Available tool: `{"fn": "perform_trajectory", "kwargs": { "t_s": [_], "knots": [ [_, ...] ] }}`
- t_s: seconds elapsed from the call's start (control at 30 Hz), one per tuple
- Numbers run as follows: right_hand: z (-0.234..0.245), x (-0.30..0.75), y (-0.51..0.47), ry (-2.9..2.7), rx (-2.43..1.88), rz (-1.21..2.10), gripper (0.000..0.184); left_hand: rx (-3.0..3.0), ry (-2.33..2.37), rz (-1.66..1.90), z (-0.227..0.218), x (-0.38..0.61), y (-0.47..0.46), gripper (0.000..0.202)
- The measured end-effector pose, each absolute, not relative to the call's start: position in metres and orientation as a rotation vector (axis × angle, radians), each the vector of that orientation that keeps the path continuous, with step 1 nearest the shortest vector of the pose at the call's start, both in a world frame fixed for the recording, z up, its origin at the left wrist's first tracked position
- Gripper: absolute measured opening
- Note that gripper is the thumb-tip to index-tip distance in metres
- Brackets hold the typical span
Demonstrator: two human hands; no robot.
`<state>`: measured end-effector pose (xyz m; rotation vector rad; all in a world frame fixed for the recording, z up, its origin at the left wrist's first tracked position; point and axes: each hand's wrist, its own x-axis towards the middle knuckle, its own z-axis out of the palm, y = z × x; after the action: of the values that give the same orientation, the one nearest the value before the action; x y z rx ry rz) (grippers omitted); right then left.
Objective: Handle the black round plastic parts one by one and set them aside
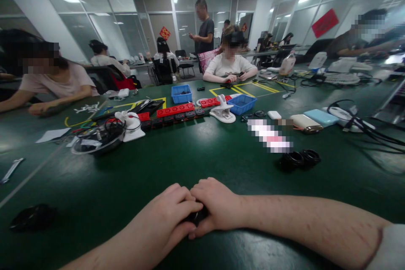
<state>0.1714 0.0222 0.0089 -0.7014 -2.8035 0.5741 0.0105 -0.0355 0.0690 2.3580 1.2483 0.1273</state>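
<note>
Both hands meet over the green table at the front. My left hand [177, 211] is closed, its thumb and fingers on a small black object [198, 216]. From the other side, my right hand [212, 209] curls round the same object. The fingers cover most of it, so its kind does not show. Two black coiled bundles, probably cable [300, 158], lie beyond my right forearm. Off to the left rests another black bundle [33, 217], blurred.
Across the table stand red and black socket strips [174, 110], blue bins [182, 93], a white clip-on stand [222, 112] and a metal bowl of black parts [98, 147]. A wrench [12, 170] lies far left. Cables and power banks [321, 117] occupy the right. Several people sit around.
</note>
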Motion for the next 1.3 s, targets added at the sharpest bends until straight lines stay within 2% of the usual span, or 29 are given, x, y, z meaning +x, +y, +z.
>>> {"fn": "perform_trajectory", "kwargs": {
  "t_s": [0.2, 0.27, 0.4, 0.63, 0.9, 1.03, 1.13, 1.3],
  "knots": [
    [0.004, 0.169, 0.017, -2.783, -0.807, 0.470, 0.051, 2.475, 1.611, 0.159, 0.055, 0.024, -0.043, 0.015],
    [0.005, 0.171, 0.020, -2.780, -0.746, 0.513, 0.055, 2.492, 1.576, 0.199, 0.056, 0.022, -0.043, 0.018],
    [0.010, 0.178, 0.030, -2.813, -0.536, 0.664, 0.063, 2.423, 1.418, 0.268, 0.067, 0.009, -0.039, 0.037],
    [0.015, 0.181, 0.040, -2.884, -0.404, 0.790, 0.042, 2.391, 1.054, 0.099, 0.081, -0.008, -0.028, 0.044],
    [0.017, 0.176, 0.038, -2.852, -0.497, 0.896, 0.031, 2.347, 1.127, 0.064, 0.077, -0.004, -0.026, 0.037],
    [0.015, 0.172, 0.029, -2.799, -0.723, 0.826, 0.040, 2.316, 1.443, 0.017, 0.070, 0.008, -0.032, 0.023],
    [0.012, 0.169, 0.022, -2.755, -0.837, 0.732, 0.048, 2.392, 1.586, 0.034, 0.065, 0.015, -0.036, 0.021],
    [0.013, 0.172, 0.024, -2.792, -0.676, 0.762, 0.060, 2.434, 1.383, 0.235, 0.074, 0.008, -0.039, 0.034]
  ]
}}
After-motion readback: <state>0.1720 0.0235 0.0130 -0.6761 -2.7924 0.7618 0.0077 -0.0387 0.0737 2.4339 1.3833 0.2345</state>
